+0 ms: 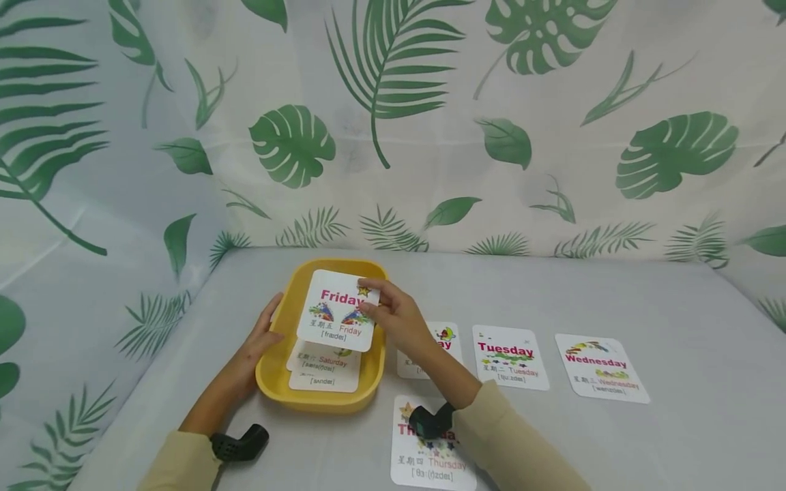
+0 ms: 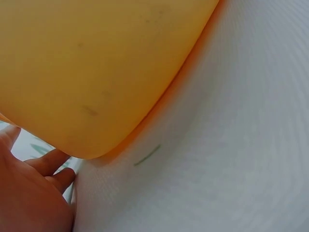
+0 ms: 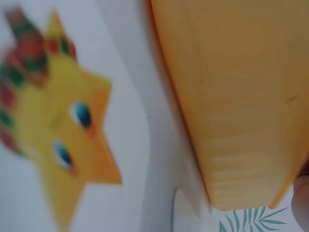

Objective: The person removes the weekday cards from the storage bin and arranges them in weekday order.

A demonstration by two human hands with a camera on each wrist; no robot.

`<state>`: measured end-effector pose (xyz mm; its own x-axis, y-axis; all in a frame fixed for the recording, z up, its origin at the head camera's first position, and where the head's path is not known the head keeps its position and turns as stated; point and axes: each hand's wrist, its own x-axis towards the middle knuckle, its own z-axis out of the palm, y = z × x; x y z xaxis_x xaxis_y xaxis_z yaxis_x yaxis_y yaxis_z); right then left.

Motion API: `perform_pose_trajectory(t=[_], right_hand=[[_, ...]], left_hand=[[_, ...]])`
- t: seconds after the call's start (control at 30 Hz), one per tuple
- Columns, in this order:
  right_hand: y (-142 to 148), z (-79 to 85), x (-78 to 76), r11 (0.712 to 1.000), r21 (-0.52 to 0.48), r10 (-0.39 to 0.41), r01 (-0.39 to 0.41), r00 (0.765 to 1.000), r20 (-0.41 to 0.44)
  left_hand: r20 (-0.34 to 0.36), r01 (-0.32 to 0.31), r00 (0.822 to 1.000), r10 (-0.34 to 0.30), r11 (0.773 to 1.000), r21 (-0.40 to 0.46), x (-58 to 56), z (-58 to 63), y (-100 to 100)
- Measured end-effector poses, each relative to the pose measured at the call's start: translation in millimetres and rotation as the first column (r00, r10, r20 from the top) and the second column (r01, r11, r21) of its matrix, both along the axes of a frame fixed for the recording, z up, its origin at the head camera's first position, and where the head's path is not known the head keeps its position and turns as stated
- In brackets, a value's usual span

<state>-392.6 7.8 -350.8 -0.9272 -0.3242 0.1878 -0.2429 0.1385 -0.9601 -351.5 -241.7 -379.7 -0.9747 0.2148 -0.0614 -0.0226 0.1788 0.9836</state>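
A white "Friday" card (image 1: 331, 320) is raised over a yellow tray (image 1: 269, 372), its right edge pinched between the thumb and fingers of my right hand (image 1: 402, 320). Inside the tray lie a "Saturday" card (image 1: 307, 359) and another card (image 1: 325, 382), both partly covered by the Friday card. My left hand (image 1: 254, 348) holds the tray at its left side, thumb at the rim and fingers along the outside. In the left wrist view, the left hand (image 2: 34, 193) sits beside the tray's wall (image 2: 111, 72). Only a sliver of the right hand (image 3: 301, 198) shows in the right wrist view.
Right of the tray, a partly hidden card (image 1: 414, 368), a "Tuesday" card (image 1: 510, 361) and a "Wednesday" card (image 1: 602, 372) lie in a row. A "Thursday" card (image 1: 424, 467) lies nearer, under the right forearm. Leaf-print cloth (image 1: 430, 136) hangs behind the grey table (image 1: 688, 307).
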Motion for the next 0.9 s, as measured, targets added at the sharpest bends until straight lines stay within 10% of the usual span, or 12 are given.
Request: perform_pose_trajectory(t=[0.3,0.9], right_hand=[[34,9.9,32.9,0.998,-0.056,0.015,-0.012,0.998,0.058],[185,5.8,101.7,0.954,0.293,-0.109,0.061,0.982,0.153]], left_hand=[[0.002,0.006,1.000,-0.006,1.000,0.010,0.9,-1.9,-1],[-0.005,0.021,1.000,-0.021,0.999,0.038,0.2,-3.6,-3]])
